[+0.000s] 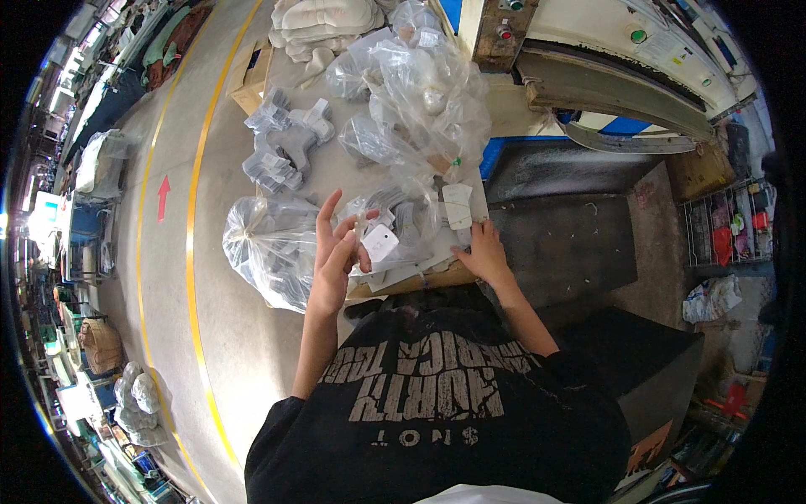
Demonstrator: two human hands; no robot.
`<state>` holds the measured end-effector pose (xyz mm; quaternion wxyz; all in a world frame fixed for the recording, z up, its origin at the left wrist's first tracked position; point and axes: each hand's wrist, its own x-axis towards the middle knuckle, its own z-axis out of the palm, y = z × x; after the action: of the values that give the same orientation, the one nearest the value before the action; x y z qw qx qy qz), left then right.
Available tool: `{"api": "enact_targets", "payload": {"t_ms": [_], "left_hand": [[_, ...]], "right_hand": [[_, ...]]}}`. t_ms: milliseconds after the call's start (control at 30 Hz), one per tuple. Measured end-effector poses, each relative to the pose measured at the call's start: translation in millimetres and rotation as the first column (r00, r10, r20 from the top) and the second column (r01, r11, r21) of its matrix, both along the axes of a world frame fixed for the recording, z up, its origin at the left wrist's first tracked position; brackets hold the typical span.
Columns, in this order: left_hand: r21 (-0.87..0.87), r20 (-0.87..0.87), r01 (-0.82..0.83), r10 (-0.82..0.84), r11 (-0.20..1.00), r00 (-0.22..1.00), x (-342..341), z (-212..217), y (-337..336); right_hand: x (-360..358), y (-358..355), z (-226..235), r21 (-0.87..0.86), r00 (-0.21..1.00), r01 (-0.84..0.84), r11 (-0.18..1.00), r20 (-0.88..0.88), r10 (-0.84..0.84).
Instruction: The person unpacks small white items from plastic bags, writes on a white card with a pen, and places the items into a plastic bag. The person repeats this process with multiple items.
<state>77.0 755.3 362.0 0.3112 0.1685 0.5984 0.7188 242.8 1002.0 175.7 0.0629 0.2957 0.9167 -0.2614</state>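
My left hand (336, 250) is raised over the near part of the table, index finger pointing up. Its other fingers are bent at a small white hang tag (379, 242) with a hole in it, and they appear to hold it. My right hand (487, 255) lies at the table's right front corner, thumb and fingers apart. Just beyond its fingertips is a white card (457, 207). Between the hands sits a clear plastic bag (411, 220) with grey pieces inside. Flat white sheets (403, 274) lie along the front edge.
A tied clear bag (273, 252) stands at the left edge. Bundled grey pieces (290, 143) and large clear bags (420, 84) cover the far table, with pale stacked pieces (327, 21) behind. A machine (621, 76) with buttons is at the right; yellow lines (191, 227) mark the floor at left.
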Motion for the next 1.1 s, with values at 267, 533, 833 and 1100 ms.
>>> {"api": "enact_targets", "payload": {"t_ms": [267, 533, 833, 1100], "left_hand": [[0.092, 0.042, -0.09, 0.086, 0.992, 0.995, -1.8, -4.7, -21.6], [0.053, -0.026, -0.045, 0.047, 0.998, 0.999, 6.8, 1.3, -22.4], [-0.154, -0.222, 0.037, -0.071, 0.987, 0.972, 32.9, 21.1, -7.4], [-0.332, -0.317, 0.059, -0.17, 0.941, 0.933, 41.6, 30.3, -6.2]], "right_hand": [[3.9, 38.9, 39.1, -0.359, 0.945, 0.026, 0.933, -0.296, -0.14], [19.6, 55.8, 116.8, -0.471, 0.811, -0.065, 0.88, -0.539, -0.229], [-23.2, 34.9, 143.9, -0.614, 0.827, -0.54, 0.576, -0.514, 0.227], [-74.7, 14.7, 124.8, -0.533, 0.727, -0.686, 0.496, -0.531, 0.435]]}}
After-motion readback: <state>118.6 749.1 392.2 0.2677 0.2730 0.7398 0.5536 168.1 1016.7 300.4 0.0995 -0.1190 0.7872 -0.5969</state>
